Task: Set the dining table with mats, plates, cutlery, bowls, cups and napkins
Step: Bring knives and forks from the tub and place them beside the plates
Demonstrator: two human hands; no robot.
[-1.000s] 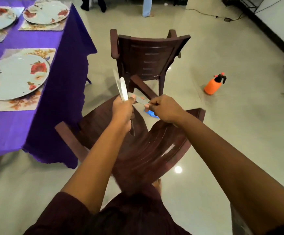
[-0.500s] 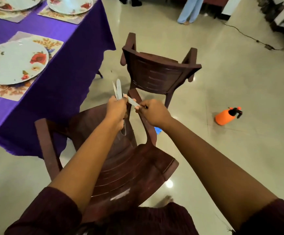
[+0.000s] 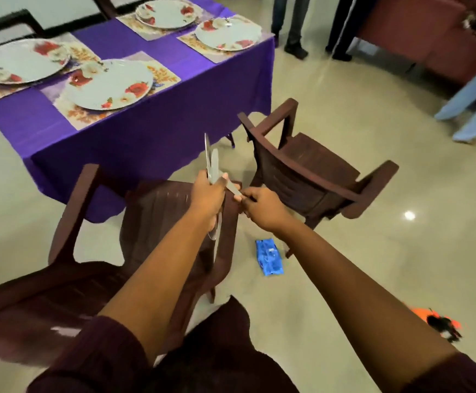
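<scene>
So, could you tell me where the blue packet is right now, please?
The blue packet lies on the floor, low in the head view, between the two chairs, just below the right hand.

Just one view here, a wide-angle cam on the person's head, tilted forward and down over both arms. The left hand [image 3: 207, 198] and right hand [image 3: 262, 208] sit near the middle of frame, fairly close to the lens. Beyond and left of the hands is the table [image 3: 174, 66]; a chair [image 3: 313, 171] stands just past the right hand. Edges bend from the wide lens. No second view to overlap with.
</scene>
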